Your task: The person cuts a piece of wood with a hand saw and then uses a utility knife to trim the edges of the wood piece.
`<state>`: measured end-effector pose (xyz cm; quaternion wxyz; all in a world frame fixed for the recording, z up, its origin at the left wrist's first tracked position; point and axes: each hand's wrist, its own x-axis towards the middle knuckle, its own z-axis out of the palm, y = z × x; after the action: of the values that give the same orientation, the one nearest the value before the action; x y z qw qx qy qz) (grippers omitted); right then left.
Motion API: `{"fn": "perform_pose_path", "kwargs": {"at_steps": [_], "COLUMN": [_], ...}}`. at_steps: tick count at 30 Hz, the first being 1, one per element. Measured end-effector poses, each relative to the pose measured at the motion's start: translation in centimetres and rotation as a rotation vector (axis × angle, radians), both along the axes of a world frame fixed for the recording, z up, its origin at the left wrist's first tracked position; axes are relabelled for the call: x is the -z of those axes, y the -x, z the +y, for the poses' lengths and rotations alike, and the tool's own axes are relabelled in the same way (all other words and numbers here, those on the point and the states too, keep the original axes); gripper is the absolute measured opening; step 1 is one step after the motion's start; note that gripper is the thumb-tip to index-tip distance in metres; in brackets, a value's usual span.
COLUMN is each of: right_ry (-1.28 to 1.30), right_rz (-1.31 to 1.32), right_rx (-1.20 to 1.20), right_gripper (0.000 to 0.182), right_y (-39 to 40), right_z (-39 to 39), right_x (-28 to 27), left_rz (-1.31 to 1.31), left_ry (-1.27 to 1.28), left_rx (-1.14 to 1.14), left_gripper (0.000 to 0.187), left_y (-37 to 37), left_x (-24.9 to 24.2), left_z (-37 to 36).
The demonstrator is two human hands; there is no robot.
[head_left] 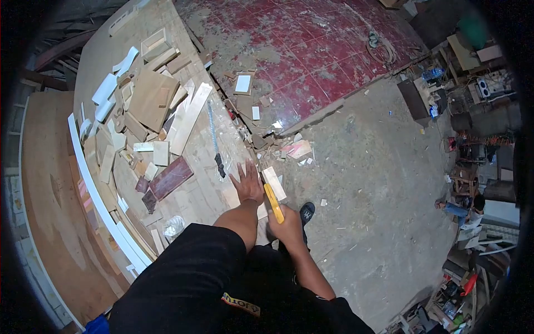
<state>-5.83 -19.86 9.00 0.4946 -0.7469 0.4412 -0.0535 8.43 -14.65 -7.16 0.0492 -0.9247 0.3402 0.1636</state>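
Observation:
My left hand lies flat near the right edge of the wooden table, fingers spread and pointing away from me. Just right of it, my right hand is closed around a yellow-handled tool, which angles up and left beside my left hand. What the tool's far end touches is too small to tell. A pale wood piece shows right beside the tool. Beyond my left fingertips lies a dark-handled item with a thin bluish strip.
Wood offcuts, a reddish-brown block and a clear plastic cup lie on the table. Scraps litter the concrete floor beside a raised red tiled floor. A person is at the far right among clutter.

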Motion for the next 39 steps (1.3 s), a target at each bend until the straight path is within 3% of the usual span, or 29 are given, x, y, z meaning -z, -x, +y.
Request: {"fn": "perform_pose_path", "kwargs": {"at_steps": [3,6,12,17,20,23,26,29,32,35,39], "right_ry": [-0.116,-0.080,-0.010,-0.156,-0.129,-0.060,-0.069,-0.129,-0.100,-0.050,-0.029], "right_rz": [0.064,0.135,0.042,0.206,0.178,0.044,0.026,0.038,0.019,-0.014,-0.017], "right_rx": [0.020,-0.006,0.027,-0.076,-0.087,0.022,0.015,0.016,0.020,0.023,-0.011], "right_gripper": [0.029,0.028,0.027,0.031,0.030,0.027,0.025,0.025,0.024,0.023,0.023], "right_y": [2.1,3.0,-0.5,1.4,1.0,0.1,0.6,2.3,2.7,0.6,0.6], "right_z": [-0.2,-0.2,0.6,-0.2,-0.5,0.1,0.4,0.3,-0.1,-0.1,0.1], "right_x": [-5.6,-6.3,-1.4,-8.2,-7.4,-1.0,-1.4,-5.8,-5.7,-0.3,-2.0], "left_rz": [0.049,0.056,-0.005,0.062,0.069,0.010,0.031,0.037,0.029,-0.001,-0.028], "left_ry": [-0.005,0.032,0.021,-0.029,0.009,0.021,0.023,0.025,0.025,0.009,-0.037], "left_rx": [-0.016,-0.030,-0.009,-0.031,-0.037,-0.027,-0.028,-0.032,-0.037,-0.024,-0.021], "left_gripper": [0.075,0.075,0.074,0.072,0.072,0.072,0.072,0.072,0.072,0.071,0.071], "left_y": [-0.5,0.0,0.0,-0.2,-0.2,0.0,-0.1,-0.1,0.0,0.1,0.0], "left_x": [-0.8,-0.6,0.5,-1.3,-0.8,0.2,0.2,-0.3,-0.1,0.1,1.1], "left_z": [-0.3,-0.1,-0.1,-0.5,-0.3,-0.2,-0.1,-0.2,-0.2,-0.2,-0.2]}}
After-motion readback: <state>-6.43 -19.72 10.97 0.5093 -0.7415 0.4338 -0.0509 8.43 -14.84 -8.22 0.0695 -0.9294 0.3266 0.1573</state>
